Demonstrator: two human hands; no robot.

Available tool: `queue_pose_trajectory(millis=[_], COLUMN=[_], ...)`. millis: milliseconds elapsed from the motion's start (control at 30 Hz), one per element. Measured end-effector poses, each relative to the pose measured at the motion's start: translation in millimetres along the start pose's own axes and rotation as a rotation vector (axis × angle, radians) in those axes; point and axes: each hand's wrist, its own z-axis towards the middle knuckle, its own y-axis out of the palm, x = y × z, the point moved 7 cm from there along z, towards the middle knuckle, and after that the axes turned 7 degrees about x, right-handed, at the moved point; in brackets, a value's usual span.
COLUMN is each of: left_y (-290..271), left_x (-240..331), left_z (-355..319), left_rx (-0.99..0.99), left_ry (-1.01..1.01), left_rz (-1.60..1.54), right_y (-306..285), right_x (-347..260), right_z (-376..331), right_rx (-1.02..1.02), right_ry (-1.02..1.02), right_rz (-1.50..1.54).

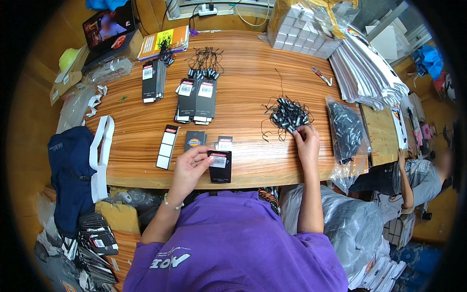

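My left hand (190, 168) pinches a black hang tag (220, 174) with a white barcode sticker, just above the table's near edge. At the near side of a tangled pile of black hang tag strings (288, 113), the fingers of my right hand (307, 142) close on a string. By my left hand lie a dark tag with a coloured emblem (195, 138), another tag with a white label (225, 142) and a strip of white stickers (167, 148). Farther back are strung tags in stacks, one in the middle (204, 104) and one to its left (153, 80).
A clear bag of black strings (346, 127) lies at the right, near small snips (321, 76). Folded white garments (367, 70) and wrapped white boxes (304, 31) fill the back right. At the back left sits a lit screen (108, 24). Another person (421, 182) is at far right.
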Motion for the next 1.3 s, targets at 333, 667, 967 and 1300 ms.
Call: queue_pose_trajectory(millis=[333,667,967,1300], left_y=[52,100,76,0], left_x=[11,-4,-32,31], left_z=[0,-6,-26,-3], left_rx=[-0.289,-0.530,-0.537,0.127], left_ry=[-0.008,-0.085,-0.084,0.228], left_rz=[-0.078,-0.006,0.152,0.000], right_y=[-20,23,23,3], right_x=[-47,-121,-75,-127], right_z=[1,-56,-20,-16], right_rx=[-0.086,-0.470,-0.209,-0.419], right_ry=[0.582,0.588,0.719,0.428], right_rz=[1.343,1.289,1.577,1.647])
